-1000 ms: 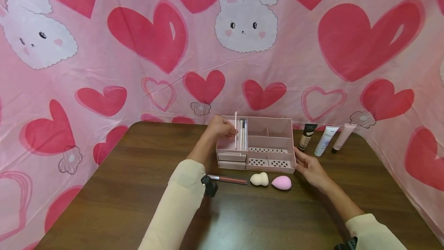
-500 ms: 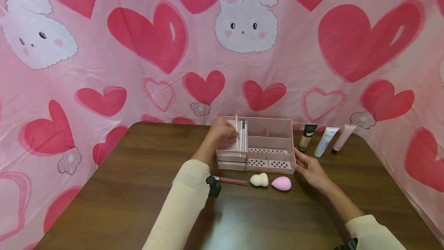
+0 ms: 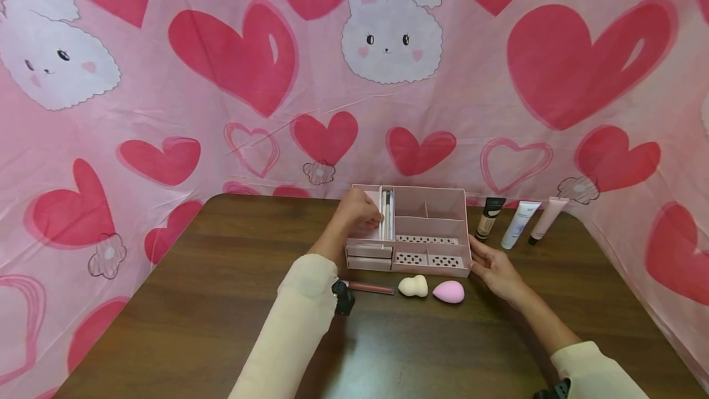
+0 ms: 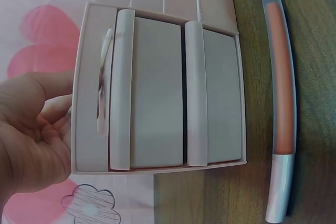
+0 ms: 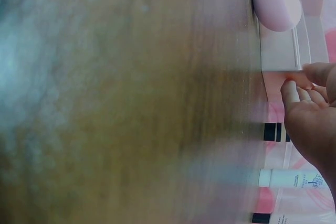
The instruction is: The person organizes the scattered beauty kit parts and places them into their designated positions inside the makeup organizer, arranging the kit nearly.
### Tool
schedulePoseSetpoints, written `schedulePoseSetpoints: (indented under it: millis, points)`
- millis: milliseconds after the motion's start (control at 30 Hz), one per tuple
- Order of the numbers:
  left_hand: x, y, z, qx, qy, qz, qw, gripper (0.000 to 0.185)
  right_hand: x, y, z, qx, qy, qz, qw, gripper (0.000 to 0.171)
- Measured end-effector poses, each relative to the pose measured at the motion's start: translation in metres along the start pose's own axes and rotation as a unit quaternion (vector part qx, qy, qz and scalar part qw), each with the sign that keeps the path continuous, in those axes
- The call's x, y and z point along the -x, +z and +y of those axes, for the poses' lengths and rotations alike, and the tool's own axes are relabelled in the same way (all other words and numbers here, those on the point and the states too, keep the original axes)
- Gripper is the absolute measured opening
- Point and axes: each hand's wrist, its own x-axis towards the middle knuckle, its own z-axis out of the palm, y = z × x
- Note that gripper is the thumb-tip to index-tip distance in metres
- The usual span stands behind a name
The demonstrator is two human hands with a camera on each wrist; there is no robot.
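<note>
- One pink cloth backdrop printed with red hearts and white rabbits (image 3: 277, 109) is hanging behind and beside everything.
- One dark brown wooden desk (image 3: 183, 319) is carrying the things.
- One pale pink plastic organiser box with open compartments and two small front drawers (image 3: 432, 220) is standing at the far middle of the desk.
- Two hands are working at it. The left hand (image 3: 359, 211) is reaching into the far-left compartment, its grip curled round one thin white stick-shaped tool (image 3: 381, 217), which is standing in that compartment among a few other slim tools whose number I cannot tell.
- The right hand (image 3: 495, 268) is resting against the organiser's right front corner, fingers straight and relaxed, pinching nothing.
- Three upright tubes are standing right of the organiser: one black-capped beige tube (image 3: 490, 217), one white tube (image 3: 519, 224), one pale pink tube (image 3: 546, 219).
- Two egg-shaped sponges are lying in front: one cream sponge (image 3: 413, 286), one pink sponge (image 3: 448, 292).
- One slim rose lip-gloss tube with a silver cap (image 4: 282, 124) is lying beside the drawers.
</note>
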Motion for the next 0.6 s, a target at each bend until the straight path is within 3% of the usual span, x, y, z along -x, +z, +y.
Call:
schedulePoseSetpoints:
  millis: [600]
  points:
    - [0.0027, -0.003, 0.0018, 0.001, -0.019, -0.016, 0.9997, 0.013, 0.001, 0.0014, -0.0031, 0.012, 0.012, 0.001, 1.0, 0.063]
